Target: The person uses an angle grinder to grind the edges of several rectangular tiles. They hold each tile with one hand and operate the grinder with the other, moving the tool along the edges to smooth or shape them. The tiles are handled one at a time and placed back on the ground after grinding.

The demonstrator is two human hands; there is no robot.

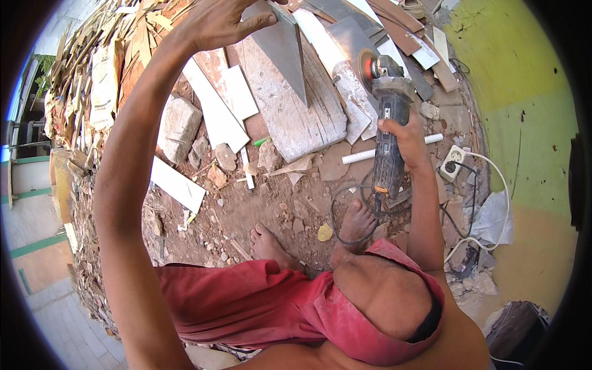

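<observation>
At right, the right hand (409,140) encircles the probably heavy grinder (388,111) mid-body, its best hold. Left hand (219,24), at grey slab (280,54): closure unclear.

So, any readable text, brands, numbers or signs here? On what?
None I can quote.
Angle grinder in the right grip: small pale label on its body, too small to read reliably.
Pale sack at upper left: faint marks, too blurred to read.
No signs that I can make out.
</observation>
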